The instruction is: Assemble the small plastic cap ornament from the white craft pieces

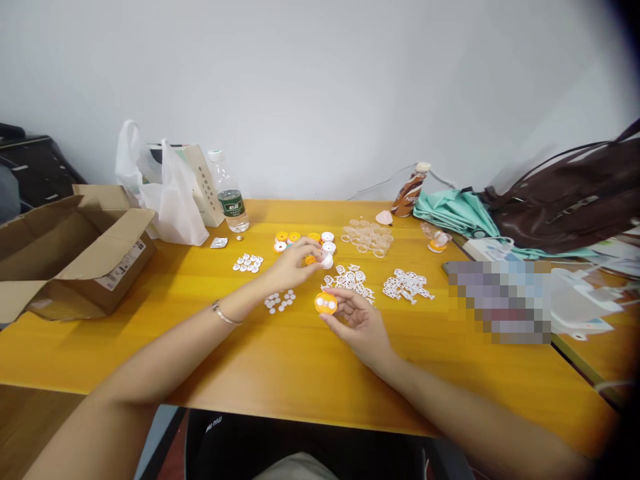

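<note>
A: In the head view, where is the orange disc (326, 303)?

B: In the right hand (361, 328), over the table (250, 373). Thumb and fingers pinch its rim, and small white rounds show on its face.

A: And the left hand (293, 262)?

B: Beyond the disc and slightly left of it, at the cluster of orange and white round pieces (281, 237). Its fingers bend toward a white round piece (327, 261); I cannot tell whether they grip it or only touch it.

A: What lies near the disc?

B: Just beyond it, to the right, a heap of white cutout pieces (350, 279); farther right, a second heap (409, 285). To its left, small white discs (281, 308), then white knobbed pieces (243, 268) farther out. Clear rings (369, 238) lie beyond it, rightward.

A: Well apart from it?

B: Left, an open cardboard box (115, 263) and a water bottle (233, 203); right, a brown bottle (407, 195) beside teal cloth (450, 210).
</note>
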Demonstrator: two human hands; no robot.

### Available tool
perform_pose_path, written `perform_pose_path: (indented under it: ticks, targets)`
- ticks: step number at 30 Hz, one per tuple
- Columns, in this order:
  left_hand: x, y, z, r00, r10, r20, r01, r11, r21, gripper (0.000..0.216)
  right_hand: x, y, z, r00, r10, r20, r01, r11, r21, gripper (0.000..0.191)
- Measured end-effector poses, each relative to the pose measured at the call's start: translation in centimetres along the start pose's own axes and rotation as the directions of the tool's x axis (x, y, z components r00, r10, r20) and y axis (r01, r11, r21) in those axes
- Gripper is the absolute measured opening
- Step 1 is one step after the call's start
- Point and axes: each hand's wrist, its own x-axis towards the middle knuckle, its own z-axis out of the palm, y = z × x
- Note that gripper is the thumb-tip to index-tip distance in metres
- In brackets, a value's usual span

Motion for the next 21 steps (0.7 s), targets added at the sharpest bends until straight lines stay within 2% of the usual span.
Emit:
perform_pose_path:
  ticks: [1, 2, 4, 6, 8, 11, 16, 21]
  targets:
    - [-1.0, 0.2, -0.7, 0.997, -0.068, 0.019, 0.071, 0.972, -0.224, 0.007, -0.1, -0.1, 0.1, 1.000, 0.010, 0.003, -0.010, 1.000, 0.010, 0.031]
    - [-2.1, 0.4, -1.3, 0.987, -0.141, 0.079, 0.161, 0.892, -0.421, 0.009, -0.3, -0.2, 0.2, 1.000, 0.023, 0.009, -0.023, 1.000, 0.021, 0.032]
    - [-4.4, 0.6, -2.3, 0.952, -0.249, 0.177, 0.301, 0.672, -0.676, 0.012, -0.6, -0.3, 0.5, 0.998, 0.047, 0.037, -0.048, 0.998, 0.042, 0.033]
    - [-6.4, 0.7, -2.8, 0.928, -0.274, 0.251, 0.360, 0.491, -0.793, 0.014, -0.8, -0.4, 0.8, 0.995, 0.070, 0.070, -0.074, 0.996, 0.051, 0.034]
    - [-7.8, 0.8, -2.9, 0.917, -0.258, 0.304, 0.388, 0.406, -0.827, 0.017, -1.0, -0.4, 0.9, 0.992, 0.094, 0.084, -0.098, 0.994, 0.055, 0.034]
    - [-8.5, 1.0, -2.6, 0.916, -0.204, 0.346, 0.401, 0.423, -0.812, 0.037, -0.8, -0.4, 0.9, 0.988, 0.132, 0.079, -0.137, 0.988, 0.069, 0.033]
    - [-8.2, 1.0, -1.9, 0.920, -0.187, 0.344, 0.391, 0.487, -0.781, 0.029, -0.4, -0.5, 0.7, 0.984, 0.167, 0.056, -0.171, 0.983, 0.060, 0.032]
    - [-8.4, 0.8, -1.9, 0.910, -0.231, 0.344, 0.415, 0.501, -0.759, 0.043, -0.3, -0.4, 0.6, 0.982, 0.186, 0.027, -0.187, 0.982, 0.022, 0.033]
